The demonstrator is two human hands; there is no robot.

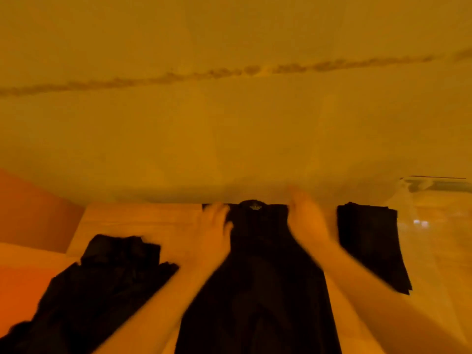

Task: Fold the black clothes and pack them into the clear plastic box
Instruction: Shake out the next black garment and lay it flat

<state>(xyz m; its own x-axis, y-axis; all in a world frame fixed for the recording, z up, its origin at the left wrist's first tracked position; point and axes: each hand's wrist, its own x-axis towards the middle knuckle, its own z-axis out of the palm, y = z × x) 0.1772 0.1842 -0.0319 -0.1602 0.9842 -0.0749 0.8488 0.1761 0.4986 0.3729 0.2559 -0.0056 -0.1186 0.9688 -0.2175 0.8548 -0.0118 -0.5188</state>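
Observation:
A black garment (258, 272) lies lengthwise on the table in front of me, its collar at the far edge. My left hand (207, 233) rests on its upper left side, fingers spread. My right hand (306, 221) lies flat on its upper right side; both are blurred. A crumpled heap of black clothes (102, 282) sits to the left. A folded black piece (370, 241) lies to the right. The clear plastic box (434, 200) stands at the far right, partly cut off by the frame edge.
The wooden table (143, 221) ends against a plain wall (229, 111) right behind the garment. An orange-red surface (30, 213) lies beyond the table's left edge. Everything is tinted by dim orange light.

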